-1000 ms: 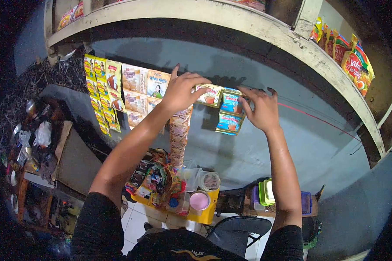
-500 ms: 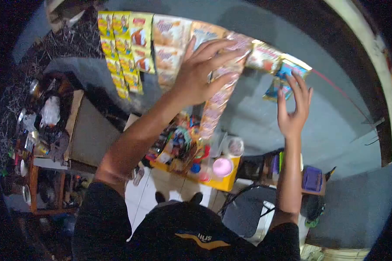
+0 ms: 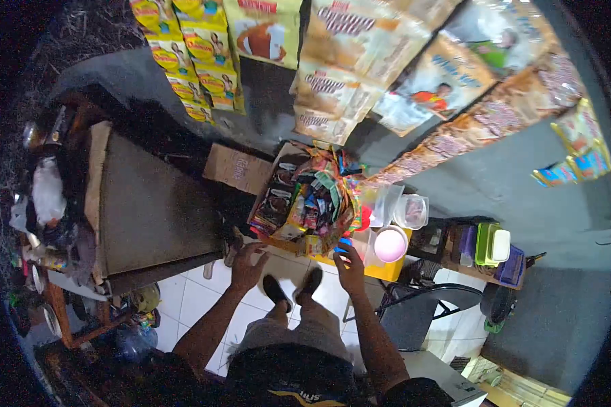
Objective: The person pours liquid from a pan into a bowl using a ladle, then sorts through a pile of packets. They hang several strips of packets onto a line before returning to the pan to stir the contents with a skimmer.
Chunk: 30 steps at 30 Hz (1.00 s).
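Both my hands are lowered in front of me. My left hand [image 3: 248, 267] is at the near left corner of a box of assorted sachets [image 3: 278, 242], fingers apart and holding nothing. At the box's near right side is my right hand [image 3: 349, 267], its fingers apart, just by a small blue object [image 3: 344, 245]. Whether either hand touches the box cannot be made out. Colourful packets [image 3: 319, 197] fill the box in a loose heap. Above it hang a long strip of brown sachets [image 3: 468, 129], white coffee packets [image 3: 343, 81] and yellow sachet strips [image 3: 217, 81].
A pink-lidded tub [image 3: 390, 244] and a clear container [image 3: 411, 211] stand on the yellow table [image 3: 385, 271], right of the box. A dark chair [image 3: 407, 322] is to my right. A large brown panel [image 3: 159, 203] stands left, near a cardboard carton [image 3: 237, 167].
Both hands have come down from the hanging sachets to the box. The view has shifted, so the strips now appear larger, and the blue packets are farther right.
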Each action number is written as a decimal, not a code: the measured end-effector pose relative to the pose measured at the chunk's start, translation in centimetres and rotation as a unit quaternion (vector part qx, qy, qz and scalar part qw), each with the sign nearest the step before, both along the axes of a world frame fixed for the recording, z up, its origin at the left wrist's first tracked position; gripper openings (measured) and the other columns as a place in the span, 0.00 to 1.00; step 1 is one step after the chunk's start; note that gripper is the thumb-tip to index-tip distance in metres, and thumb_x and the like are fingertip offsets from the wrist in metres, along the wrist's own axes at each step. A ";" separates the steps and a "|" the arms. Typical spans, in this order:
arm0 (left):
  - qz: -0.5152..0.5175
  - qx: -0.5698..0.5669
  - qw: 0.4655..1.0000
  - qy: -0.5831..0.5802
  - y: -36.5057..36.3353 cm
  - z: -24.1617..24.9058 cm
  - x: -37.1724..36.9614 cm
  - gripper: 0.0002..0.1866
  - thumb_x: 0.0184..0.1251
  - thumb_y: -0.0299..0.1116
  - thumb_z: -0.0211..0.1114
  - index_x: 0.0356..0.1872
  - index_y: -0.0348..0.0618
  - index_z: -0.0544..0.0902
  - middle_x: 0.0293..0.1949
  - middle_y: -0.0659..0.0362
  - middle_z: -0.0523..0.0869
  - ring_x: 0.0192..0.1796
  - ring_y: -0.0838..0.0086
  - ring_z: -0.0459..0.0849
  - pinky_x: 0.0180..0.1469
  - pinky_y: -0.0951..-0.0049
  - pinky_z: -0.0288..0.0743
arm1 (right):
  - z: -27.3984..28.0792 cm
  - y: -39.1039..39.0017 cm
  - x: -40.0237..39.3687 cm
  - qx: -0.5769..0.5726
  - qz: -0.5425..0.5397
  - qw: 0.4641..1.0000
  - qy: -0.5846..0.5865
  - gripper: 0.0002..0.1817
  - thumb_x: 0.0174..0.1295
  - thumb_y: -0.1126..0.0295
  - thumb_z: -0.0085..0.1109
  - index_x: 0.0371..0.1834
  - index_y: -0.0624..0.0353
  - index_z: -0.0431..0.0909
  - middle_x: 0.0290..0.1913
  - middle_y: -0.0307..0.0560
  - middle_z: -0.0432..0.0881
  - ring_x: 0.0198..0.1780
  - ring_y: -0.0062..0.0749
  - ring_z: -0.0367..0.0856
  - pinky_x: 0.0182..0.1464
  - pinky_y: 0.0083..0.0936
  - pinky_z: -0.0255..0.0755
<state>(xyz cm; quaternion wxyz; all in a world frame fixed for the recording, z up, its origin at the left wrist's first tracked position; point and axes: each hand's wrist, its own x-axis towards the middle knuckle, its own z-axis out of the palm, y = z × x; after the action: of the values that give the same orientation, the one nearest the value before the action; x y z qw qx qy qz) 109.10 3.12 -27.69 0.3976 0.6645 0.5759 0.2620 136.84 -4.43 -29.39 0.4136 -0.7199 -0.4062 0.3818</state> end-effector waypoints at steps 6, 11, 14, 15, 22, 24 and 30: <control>-0.015 -0.029 0.997 -0.067 3.6 -7.9 5.1 0.18 0.63 0.41 0.65 0.49 0.43 0.79 0.45 0.55 0.84 0.45 0.68 0.83 0.49 0.68 0.75 | -8.1 6.7 -1.5 -0.016 -0.032 0.997 0.062 0.20 0.62 0.70 0.60 0.56 0.60 0.71 0.46 0.47 0.79 0.45 0.28 0.80 0.43 0.23 0.76; -0.014 -0.076 0.993 -0.093 7.4 -9.2 10.6 0.17 0.65 0.42 0.64 0.48 0.42 0.79 0.43 0.56 0.85 0.45 0.69 0.84 0.49 0.68 0.76 | -10.8 10.6 0.2 0.170 -0.122 0.975 -0.071 0.22 0.56 0.72 0.65 0.54 0.62 0.72 0.46 0.49 0.79 0.43 0.31 0.80 0.41 0.26 0.75; -0.017 -0.081 0.991 -0.104 8.3 -10.3 13.2 0.17 0.65 0.40 0.64 0.48 0.41 0.78 0.42 0.55 0.85 0.45 0.69 0.84 0.48 0.70 0.77 | -10.4 11.6 2.7 0.134 -0.067 0.973 -0.174 0.25 0.53 0.71 0.67 0.54 0.63 0.72 0.47 0.51 0.79 0.46 0.38 0.80 0.47 0.30 0.74; -0.024 -0.079 0.987 -0.136 8.3 -10.8 13.8 0.16 0.65 0.40 0.63 0.48 0.40 0.78 0.41 0.55 0.85 0.45 0.70 0.84 0.47 0.71 0.77 | -8.8 12.2 3.0 0.112 -0.035 0.972 -0.203 0.27 0.53 0.67 0.67 0.55 0.63 0.72 0.49 0.55 0.79 0.48 0.47 0.79 0.52 0.36 0.73; -0.025 -0.053 0.990 -0.129 5.1 -10.6 13.7 0.15 0.65 0.38 0.63 0.48 0.39 0.79 0.40 0.56 0.85 0.46 0.72 0.84 0.48 0.71 0.77 | -9.5 14.1 4.3 0.093 0.012 0.959 -0.268 0.23 0.57 0.63 0.61 0.55 0.61 0.74 0.50 0.58 0.78 0.51 0.54 0.78 0.51 0.40 0.73; -0.010 -0.135 0.982 -0.134 4.0 -9.1 12.7 0.15 0.66 0.38 0.63 0.47 0.40 0.79 0.41 0.57 0.85 0.46 0.74 0.83 0.50 0.70 0.76 | -8.3 13.5 4.4 0.009 0.032 0.964 -0.264 0.19 0.58 0.65 0.59 0.52 0.61 0.76 0.47 0.58 0.79 0.49 0.53 0.78 0.49 0.38 0.73; -0.003 -0.143 0.978 -0.155 2.0 -10.4 10.6 0.16 0.63 0.35 0.66 0.49 0.39 0.78 0.44 0.58 0.84 0.47 0.74 0.82 0.53 0.68 0.74 | -5.8 10.0 4.1 0.077 0.021 0.993 -0.090 0.15 0.60 0.69 0.56 0.50 0.62 0.76 0.42 0.56 0.80 0.44 0.46 0.80 0.47 0.34 0.72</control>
<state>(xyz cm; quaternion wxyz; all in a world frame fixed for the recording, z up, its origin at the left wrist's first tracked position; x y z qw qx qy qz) 119.69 5.16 -38.04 0.5734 0.5539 0.5369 0.2759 140.99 5.56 -35.19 0.4219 -0.7083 -0.4849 0.2918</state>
